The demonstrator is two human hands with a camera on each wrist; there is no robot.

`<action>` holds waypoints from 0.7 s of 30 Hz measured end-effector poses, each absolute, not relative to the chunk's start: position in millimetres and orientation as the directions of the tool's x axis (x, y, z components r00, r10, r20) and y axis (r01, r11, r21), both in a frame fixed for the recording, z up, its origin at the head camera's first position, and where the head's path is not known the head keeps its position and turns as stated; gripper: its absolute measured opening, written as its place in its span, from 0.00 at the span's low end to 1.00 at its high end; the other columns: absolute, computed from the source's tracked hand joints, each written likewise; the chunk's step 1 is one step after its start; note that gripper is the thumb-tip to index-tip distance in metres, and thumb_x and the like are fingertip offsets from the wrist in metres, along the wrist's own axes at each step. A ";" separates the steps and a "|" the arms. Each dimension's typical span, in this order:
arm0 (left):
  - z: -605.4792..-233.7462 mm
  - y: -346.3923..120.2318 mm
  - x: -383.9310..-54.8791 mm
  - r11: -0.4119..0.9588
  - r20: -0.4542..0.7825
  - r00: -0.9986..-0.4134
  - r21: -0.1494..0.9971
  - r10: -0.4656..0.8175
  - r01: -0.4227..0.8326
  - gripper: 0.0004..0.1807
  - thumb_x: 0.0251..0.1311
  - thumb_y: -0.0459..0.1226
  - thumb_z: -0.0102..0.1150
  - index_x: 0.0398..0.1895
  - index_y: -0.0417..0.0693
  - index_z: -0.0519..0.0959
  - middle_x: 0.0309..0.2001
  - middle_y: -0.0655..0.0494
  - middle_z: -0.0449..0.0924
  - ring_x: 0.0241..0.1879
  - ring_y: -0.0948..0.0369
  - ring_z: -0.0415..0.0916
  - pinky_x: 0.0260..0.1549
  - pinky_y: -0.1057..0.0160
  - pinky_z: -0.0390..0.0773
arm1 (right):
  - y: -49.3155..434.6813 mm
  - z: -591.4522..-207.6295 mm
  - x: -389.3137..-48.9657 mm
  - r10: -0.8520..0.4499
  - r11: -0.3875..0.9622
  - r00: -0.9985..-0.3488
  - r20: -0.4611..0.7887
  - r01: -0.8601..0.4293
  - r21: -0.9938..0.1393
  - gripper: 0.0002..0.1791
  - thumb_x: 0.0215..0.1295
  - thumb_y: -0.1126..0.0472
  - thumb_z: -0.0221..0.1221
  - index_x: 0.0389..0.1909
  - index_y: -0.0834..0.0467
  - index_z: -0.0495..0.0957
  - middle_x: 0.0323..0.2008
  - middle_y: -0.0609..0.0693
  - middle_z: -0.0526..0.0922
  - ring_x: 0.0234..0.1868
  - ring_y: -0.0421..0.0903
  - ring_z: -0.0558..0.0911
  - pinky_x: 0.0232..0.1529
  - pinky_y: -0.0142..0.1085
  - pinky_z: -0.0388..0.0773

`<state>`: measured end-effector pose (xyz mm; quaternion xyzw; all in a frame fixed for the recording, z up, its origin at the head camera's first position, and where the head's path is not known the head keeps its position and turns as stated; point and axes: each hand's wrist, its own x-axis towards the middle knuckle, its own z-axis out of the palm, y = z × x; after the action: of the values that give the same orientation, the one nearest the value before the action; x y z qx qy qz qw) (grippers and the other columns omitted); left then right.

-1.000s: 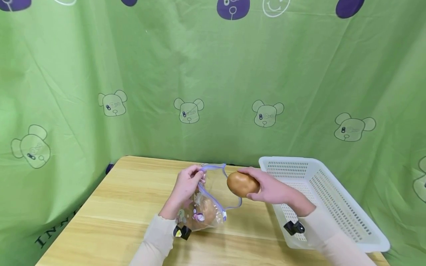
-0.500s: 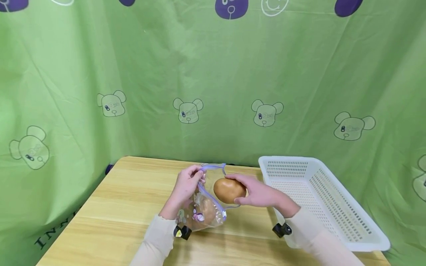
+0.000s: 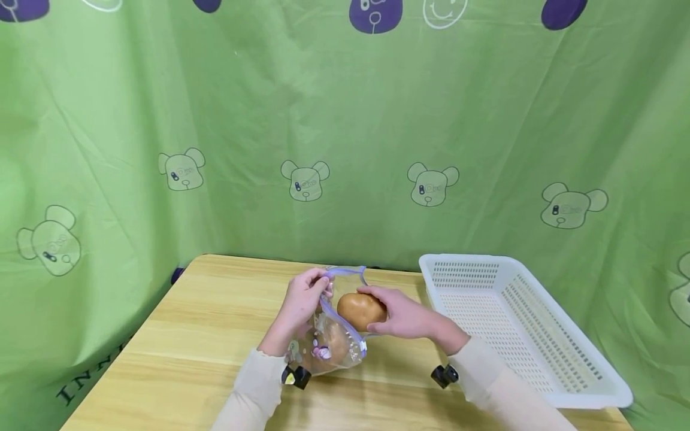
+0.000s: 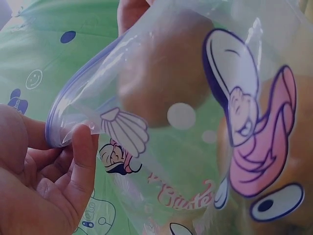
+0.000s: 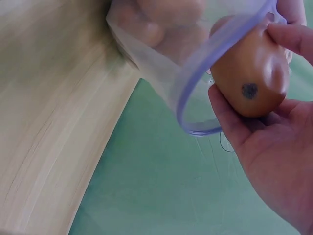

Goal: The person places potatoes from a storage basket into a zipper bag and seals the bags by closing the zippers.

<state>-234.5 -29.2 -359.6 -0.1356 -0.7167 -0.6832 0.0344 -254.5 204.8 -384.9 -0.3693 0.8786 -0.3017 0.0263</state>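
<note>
My left hand [image 3: 300, 297] pinches the rim of a clear zip bag [image 4: 178, 171] with a purple zip edge and cartoon prints. The bag's mouth gapes towards the right. My right hand [image 3: 405, 315] grips a smooth, lumpy brown potato [image 3: 358, 310], fingers along one side and thumb on the other. The potato's front end is inside the bag's mouth; a dark spot [image 5: 249, 90] marks its near end in the right wrist view. Several similar brown potatoes [image 5: 176, 41] lie lower in the bag, blurred by the plastic.
A white perforated plastic basket [image 3: 609, 392] stands on the right of the wooden table [image 3: 215, 311]; no potatoes show in it. A green curtain [image 3: 366, 227] with bear prints hangs behind the table. Each wrist carries a small black camera [image 3: 444, 376].
My right hand has moved left with the potato, from just outside the bag's mouth to partly within it. The left hand has kept its hold on the rim.
</note>
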 end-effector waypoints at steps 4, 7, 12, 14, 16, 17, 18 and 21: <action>-360.0 -29.4 -234.4 0.026 0.223 -0.963 0.973 0.151 0.230 0.08 0.66 0.26 0.46 0.38 0.29 0.76 0.30 0.39 0.77 0.29 0.57 0.75 0.28 0.67 0.79 | 202.0 -387.4 -254.3 -0.644 0.582 -0.741 0.190 -0.635 -0.508 0.40 0.51 0.56 0.68 0.64 0.66 0.64 0.55 0.57 0.76 0.50 0.49 0.77 0.52 0.43 0.75; -360.1 -29.1 -234.1 0.013 0.225 -0.961 0.973 0.160 0.230 0.08 0.66 0.26 0.46 0.39 0.28 0.76 0.30 0.38 0.76 0.29 0.57 0.74 0.28 0.66 0.79 | 199.9 -388.3 -253.5 -0.641 0.597 -0.736 0.220 -0.658 -0.459 0.38 0.52 0.56 0.68 0.61 0.68 0.66 0.54 0.58 0.76 0.49 0.50 0.78 0.51 0.45 0.75; -360.7 -28.3 -234.6 0.006 0.227 -0.959 0.973 0.171 0.231 0.09 0.67 0.26 0.45 0.39 0.28 0.76 0.31 0.37 0.76 0.30 0.55 0.74 0.29 0.66 0.79 | 198.6 -394.3 -255.4 -0.633 0.601 -0.728 0.264 -0.677 -0.424 0.36 0.51 0.56 0.69 0.59 0.67 0.68 0.52 0.57 0.77 0.48 0.50 0.78 0.49 0.44 0.77; -363.3 -28.0 -237.0 0.007 0.227 -0.958 0.973 0.174 0.232 0.09 0.67 0.26 0.45 0.39 0.29 0.76 0.31 0.38 0.76 0.30 0.54 0.74 0.29 0.66 0.79 | 197.8 -396.4 -256.3 -0.630 0.599 -0.724 0.279 -0.683 -0.418 0.36 0.51 0.57 0.69 0.59 0.67 0.68 0.52 0.57 0.77 0.48 0.50 0.78 0.48 0.43 0.77; -369.7 -27.6 -242.3 0.003 0.228 -0.958 0.973 0.175 0.232 0.09 0.67 0.26 0.45 0.39 0.29 0.76 0.31 0.38 0.76 0.30 0.54 0.74 0.29 0.66 0.79 | 196.8 -398.2 -257.0 -0.631 0.594 -0.717 0.297 -0.693 -0.409 0.36 0.50 0.57 0.70 0.59 0.67 0.69 0.52 0.57 0.77 0.48 0.50 0.79 0.47 0.42 0.78; -372.8 -27.3 -245.0 0.002 0.229 -0.958 0.973 0.175 0.232 0.09 0.67 0.26 0.45 0.39 0.29 0.76 0.31 0.38 0.76 0.30 0.55 0.74 0.29 0.66 0.79 | 196.5 -398.7 -257.2 -0.633 0.592 -0.712 0.305 -0.699 -0.402 0.36 0.50 0.57 0.70 0.59 0.67 0.69 0.53 0.57 0.77 0.47 0.50 0.79 0.47 0.42 0.78; -376.2 -27.0 -247.8 0.002 0.231 -0.957 0.972 0.173 0.235 0.09 0.67 0.27 0.46 0.39 0.30 0.76 0.31 0.39 0.76 0.30 0.55 0.74 0.28 0.67 0.78 | 195.9 -399.3 -257.3 -0.635 0.592 -0.706 0.315 -0.706 -0.388 0.37 0.49 0.57 0.71 0.59 0.67 0.69 0.53 0.57 0.77 0.48 0.50 0.79 0.47 0.42 0.78; -385.0 -25.8 -254.7 0.011 0.230 -0.960 0.972 0.161 0.235 0.09 0.67 0.28 0.47 0.39 0.32 0.77 0.30 0.42 0.77 0.30 0.58 0.74 0.27 0.69 0.77 | 193.9 -399.5 -256.6 -0.638 0.594 -0.697 0.327 -0.716 -0.367 0.37 0.50 0.57 0.70 0.60 0.66 0.69 0.54 0.58 0.76 0.48 0.51 0.78 0.47 0.42 0.78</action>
<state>-254.7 -25.8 -385.0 -0.1392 -0.7106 -0.6891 0.0269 -256.6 193.9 -399.5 -0.3809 0.8890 -0.2411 -0.0808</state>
